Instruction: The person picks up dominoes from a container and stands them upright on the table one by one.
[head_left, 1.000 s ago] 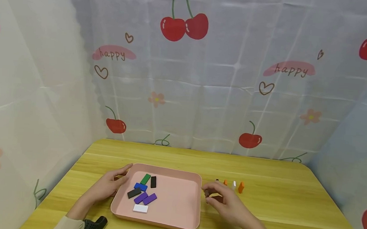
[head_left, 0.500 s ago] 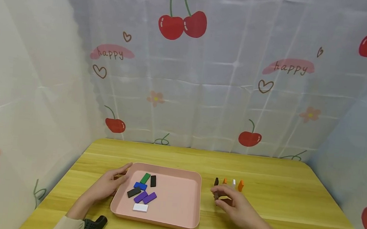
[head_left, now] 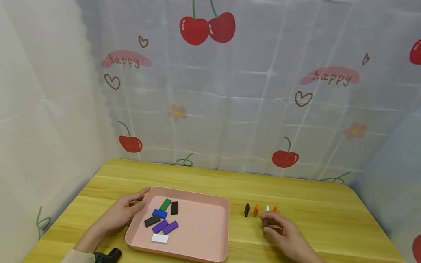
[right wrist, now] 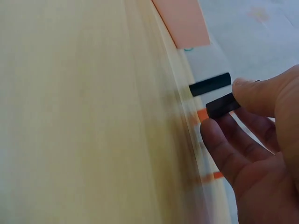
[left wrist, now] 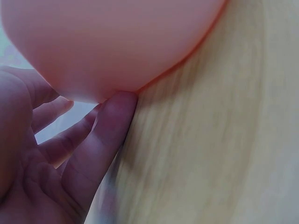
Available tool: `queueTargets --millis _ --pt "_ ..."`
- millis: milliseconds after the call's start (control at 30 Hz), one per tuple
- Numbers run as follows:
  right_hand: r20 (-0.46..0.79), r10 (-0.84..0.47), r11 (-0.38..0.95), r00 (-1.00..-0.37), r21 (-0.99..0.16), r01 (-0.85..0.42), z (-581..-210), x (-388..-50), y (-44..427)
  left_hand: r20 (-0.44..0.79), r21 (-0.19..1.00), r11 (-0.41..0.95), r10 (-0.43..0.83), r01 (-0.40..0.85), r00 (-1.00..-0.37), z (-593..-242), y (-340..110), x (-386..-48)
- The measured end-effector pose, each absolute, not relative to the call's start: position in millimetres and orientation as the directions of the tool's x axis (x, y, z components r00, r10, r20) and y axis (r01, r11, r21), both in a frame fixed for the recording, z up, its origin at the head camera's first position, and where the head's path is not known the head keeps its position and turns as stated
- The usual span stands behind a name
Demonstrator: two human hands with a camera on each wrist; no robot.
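My right hand [head_left: 286,237] pinches a dark brown domino block [right wrist: 222,106] between thumb and fingers, just in front of a row of standing dominoes. In that row are a black domino [head_left: 247,210], an orange domino [head_left: 256,210], a white domino [head_left: 267,208] and, at the right end, another orange domino [head_left: 276,208]; the hand partly covers the last two. On the left, my left hand [head_left: 121,213] rests against the outer side of the pink tray [head_left: 207,260]. The left wrist view has its thumb [left wrist: 108,126] touching the tray wall, other fingers loosely extended.
Inside the tray lie several dominoes: a green one [head_left: 165,204], a blue one [head_left: 159,214], a white one [head_left: 160,239], and black and purple ones. A black handle-like object [head_left: 109,257] is near the left wrist. A printed curtain [head_left: 226,120] stands behind the wooden table [head_left: 315,204].
My right hand has moved right from beside the tray, along the front of the standing row, carrying the brown domino. The black and left orange dominoes are now uncovered. The left hand stays at the tray.
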State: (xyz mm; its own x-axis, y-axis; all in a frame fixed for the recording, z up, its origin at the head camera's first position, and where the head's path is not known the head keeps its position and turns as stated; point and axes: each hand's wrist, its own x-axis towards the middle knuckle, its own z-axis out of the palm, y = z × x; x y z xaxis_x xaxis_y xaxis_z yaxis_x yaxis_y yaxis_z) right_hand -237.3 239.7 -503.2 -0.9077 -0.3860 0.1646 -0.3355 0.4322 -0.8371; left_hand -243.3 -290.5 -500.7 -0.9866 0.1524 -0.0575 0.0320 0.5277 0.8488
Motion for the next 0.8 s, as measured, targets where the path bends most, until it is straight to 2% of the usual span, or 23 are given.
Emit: queueTargets --millis 133,367,800 --pt "0.186 -0.357 0.445 -0.915 -0.828 -0.342 -506 -237 246 -0.054 0.825 0.563 0.144 0.036 -0.988 -501 -291 -244" --pt "0.139 -0.29 0.479 -0.947 -0.836 -0.269 -508 -235 260 -0.062 0.838 0.545 0.142 0.026 -0.988 -500 -291 -244" --pt "0.175 -0.211 0.562 -0.962 -0.783 -0.265 -508 -239 282 -0.054 0.841 0.54 0.15 0.036 -0.987 -499 -290 -242"
